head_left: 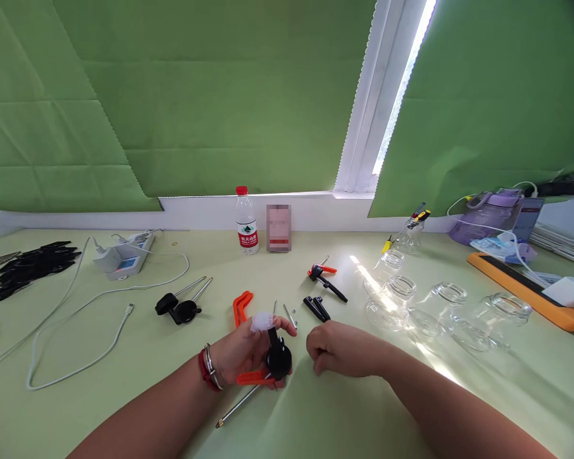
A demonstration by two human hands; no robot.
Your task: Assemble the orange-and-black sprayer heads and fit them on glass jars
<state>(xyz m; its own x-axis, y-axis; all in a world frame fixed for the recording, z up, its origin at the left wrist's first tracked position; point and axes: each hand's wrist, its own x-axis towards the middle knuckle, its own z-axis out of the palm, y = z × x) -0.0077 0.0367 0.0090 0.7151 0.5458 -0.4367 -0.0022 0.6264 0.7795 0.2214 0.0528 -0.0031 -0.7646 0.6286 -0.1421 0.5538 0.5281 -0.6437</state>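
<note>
My left hand [249, 354] is closed around a black pump head [278, 358] with an orange lever [254, 378] and a thin metal tube [239, 408] slanting down to a brass tip. A translucent whitish cap [262, 321] shows at its upper end, by my thumb. To the right, my right hand [337, 347] is curled low over the table; whatever its fingers hold, if anything, is hidden. Just beyond that hand lie black levers [317, 308]. Small metal pins [289, 315] and another orange lever [242, 307] lie beyond my left hand.
Two black heads with tubes [185, 311] lie left; another with an orange lever [326, 280] lies behind. Several clear glass bottles [447, 312] stand right. A water bottle [247, 223], white cable [100, 296], power strip [129, 255] and black parts [33, 271] are farther off.
</note>
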